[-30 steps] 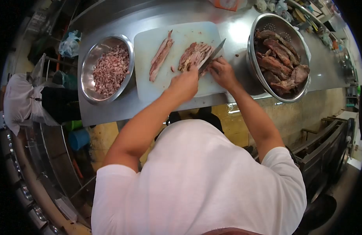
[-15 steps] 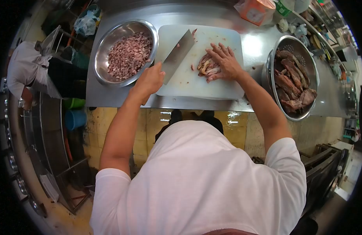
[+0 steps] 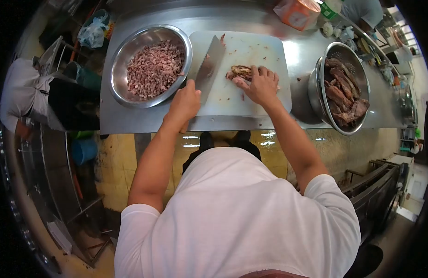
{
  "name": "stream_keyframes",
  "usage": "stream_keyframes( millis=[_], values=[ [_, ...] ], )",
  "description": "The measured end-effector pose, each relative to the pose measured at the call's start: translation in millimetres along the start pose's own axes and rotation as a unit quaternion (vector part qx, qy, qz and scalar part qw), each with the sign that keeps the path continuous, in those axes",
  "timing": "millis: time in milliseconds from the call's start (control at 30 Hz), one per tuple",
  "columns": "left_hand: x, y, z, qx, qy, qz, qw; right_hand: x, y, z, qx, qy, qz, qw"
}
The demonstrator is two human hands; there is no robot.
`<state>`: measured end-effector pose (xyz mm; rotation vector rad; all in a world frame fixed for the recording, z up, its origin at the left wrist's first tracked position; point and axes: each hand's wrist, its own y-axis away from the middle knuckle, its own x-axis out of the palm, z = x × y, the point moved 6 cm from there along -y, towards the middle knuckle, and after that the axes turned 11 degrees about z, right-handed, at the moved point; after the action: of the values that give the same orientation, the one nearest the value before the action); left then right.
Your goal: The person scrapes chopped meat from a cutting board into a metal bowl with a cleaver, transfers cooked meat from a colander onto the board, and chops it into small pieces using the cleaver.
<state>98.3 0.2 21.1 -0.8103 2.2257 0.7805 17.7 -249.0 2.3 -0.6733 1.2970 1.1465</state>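
Observation:
My left hand is wrapped round the handle of a cleaver. Its broad blade stands over the left part of a white cutting board, pointing away from me. On the board, a piece of cooked-looking meat lies under my right hand, whose fingers curl over it with the thumb at its near side. Small meat scraps are scattered about the board. Left of the cleaver sits a steel bowl holding diced meat.
A steel colander with large dark meat pieces rests in another bowl at the right. An orange-and-white container stands at the back of the steel table. Another person is at the far left.
My right hand has gone from spread fingers to curled ones, and has drawn slightly towards me. The cleaver has shifted a little right and its blade is turned more edge-on.

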Motion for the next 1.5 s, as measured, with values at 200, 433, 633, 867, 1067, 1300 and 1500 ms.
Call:
stream_keyframes(
  millis=[200,433,633,867,1067,1300,1500],
  values=[
    [3,-3,1,-0.022,0.011,0.019,1.000,17,-5,-13,-0.067,-0.016,-0.041,0.997],
    [2,1,3,-0.039,0.036,0.036,0.998,7,-11,51,-0.198,0.034,-0.175,0.964],
    [2,3,-1,-0.029,0.032,0.033,0.999,12,-37,87,-0.280,0.058,-0.090,0.954],
    [8,3,-8,-0.041,0.007,0.031,0.999,-32,-48,19,-0.192,-0.129,-0.095,0.968],
    [19,13,-56,-0.051,-0.077,0.037,0.995,1,-36,3,-0.222,-0.151,-0.118,0.956],
    [30,16,-97,-0.046,-0.115,0.042,0.991,16,-45,4,-0.162,-0.108,-0.160,0.968],
    [31,19,-126,-0.112,-0.160,0.076,0.978,7,-40,3,-0.161,-0.134,-0.166,0.964]
  ],
)
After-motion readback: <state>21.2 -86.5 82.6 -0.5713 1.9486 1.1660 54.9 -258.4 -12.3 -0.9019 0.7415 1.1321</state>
